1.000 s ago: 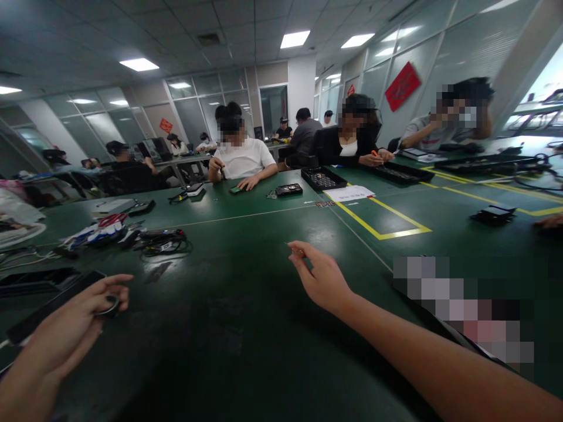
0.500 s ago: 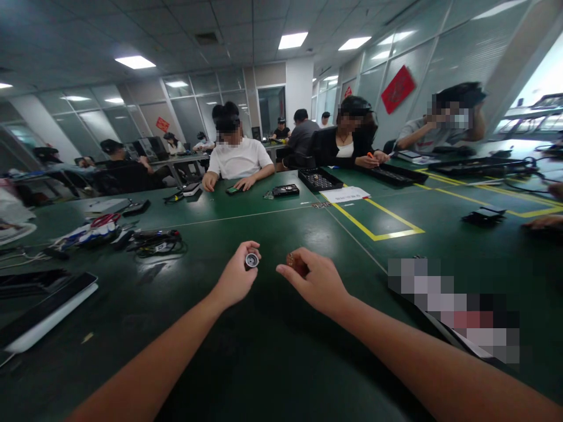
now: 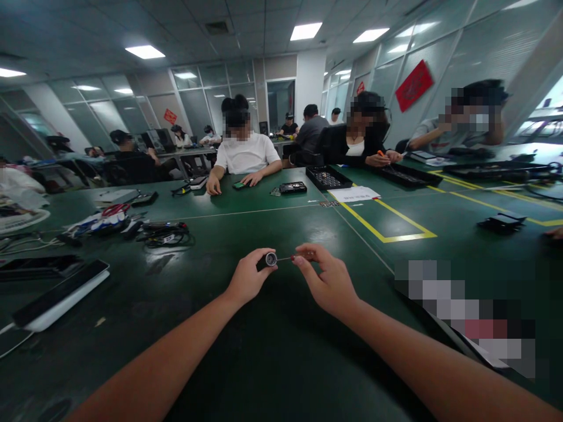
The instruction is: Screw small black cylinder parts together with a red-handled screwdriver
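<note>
My left hand (image 3: 250, 274) is closed round a small dark cylinder (image 3: 271, 259). Its silver-rimmed round end is turned up towards me, with a darker, recessed middle. In my right hand (image 3: 328, 275) is a thin screwdriver (image 3: 285, 258) with a reddish, see-through handle, held between thumb and fingers. Its slim metal shaft points left and ends at or very near the cylinder's rim; whether the tip touches cannot be made out. Both hands are above the dark green table (image 3: 246, 351), and most of the handle is hidden by my fingers.
Left on the table are a black-and-white device (image 3: 65, 296), a cable bundle (image 3: 165, 233) and other cables (image 3: 99, 223). A blurred-out item lies at the right. Across the table, people sit by a black parts tray (image 3: 328, 177), a hard drive (image 3: 293, 187) and a paper sheet (image 3: 354, 194).
My left hand has moved right with the cylinder. The screwdriver's shaft now shows, pointing left at the cylinder, where before it was not visible. The camera view has shifted slightly.
</note>
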Action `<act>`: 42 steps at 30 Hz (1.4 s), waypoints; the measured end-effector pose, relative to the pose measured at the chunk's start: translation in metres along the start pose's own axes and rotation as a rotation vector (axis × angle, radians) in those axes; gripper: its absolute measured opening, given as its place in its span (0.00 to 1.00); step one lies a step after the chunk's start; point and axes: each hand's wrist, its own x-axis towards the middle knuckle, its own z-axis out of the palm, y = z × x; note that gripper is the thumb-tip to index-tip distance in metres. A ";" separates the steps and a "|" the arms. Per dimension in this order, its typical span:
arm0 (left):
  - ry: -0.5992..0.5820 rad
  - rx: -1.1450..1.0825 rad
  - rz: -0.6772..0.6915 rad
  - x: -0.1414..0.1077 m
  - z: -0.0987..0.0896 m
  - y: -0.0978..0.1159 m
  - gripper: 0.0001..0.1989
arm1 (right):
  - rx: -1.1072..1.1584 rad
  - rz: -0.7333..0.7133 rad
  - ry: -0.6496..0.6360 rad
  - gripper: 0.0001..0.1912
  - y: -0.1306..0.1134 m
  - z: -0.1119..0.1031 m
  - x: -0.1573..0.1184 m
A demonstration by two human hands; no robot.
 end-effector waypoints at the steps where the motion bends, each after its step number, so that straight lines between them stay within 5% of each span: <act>1: -0.010 0.003 0.016 0.000 0.000 0.000 0.17 | -0.002 0.005 -0.006 0.09 0.000 0.001 0.001; 18: -0.107 0.085 0.080 -0.001 -0.001 0.000 0.19 | -0.032 0.083 0.123 0.10 0.003 0.001 0.007; 27: -0.081 0.052 0.098 0.000 -0.001 -0.006 0.17 | 0.075 -0.121 -0.261 0.07 -0.007 -0.007 0.000; 34: -0.122 0.107 0.139 -0.001 -0.002 -0.003 0.18 | -0.015 -0.016 -0.065 0.16 -0.006 0.000 -0.001; 42: -0.106 0.142 0.172 0.000 -0.001 -0.004 0.18 | -0.037 -0.014 -0.111 0.13 -0.007 -0.003 0.001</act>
